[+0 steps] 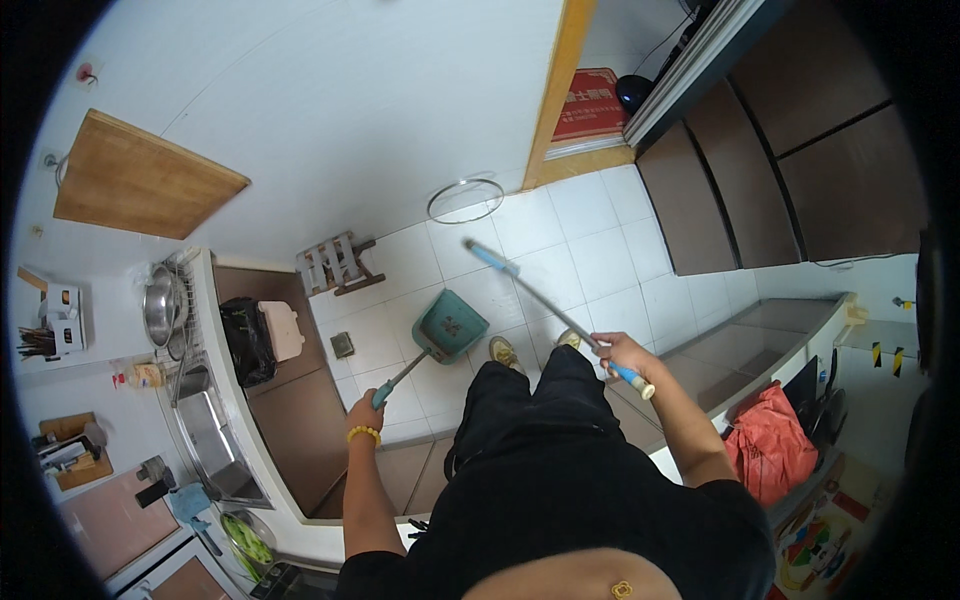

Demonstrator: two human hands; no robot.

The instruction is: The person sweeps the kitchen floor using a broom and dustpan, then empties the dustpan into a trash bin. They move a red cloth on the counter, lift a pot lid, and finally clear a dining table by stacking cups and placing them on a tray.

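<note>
My left hand (366, 411), with a yellow bead bracelet at the wrist, is closed round the grip of a green long-handled dustpan (450, 324). The pan rests on the white tiled floor (592, 259) with some dark bits or marks in it. My right hand (626, 355) grips a grey metal pole (547, 300) near its blue, cream-capped upper end. That pole slants away from me over the tiles, and its far end has a blue sleeve and a dark, blurred tip. No bristles can be made out there. Both my shoes (506, 352) stand just behind the dustpan.
Against the wall leans a slatted folding stool (337, 264); a thin round rim (465, 201), perhaps a glass lid, is near the wall's foot. A black bin bag (247, 341) hangs by the left cabinets. Brown cabinets (750, 172) line the right, beside a doorway with a red mat (592, 105).
</note>
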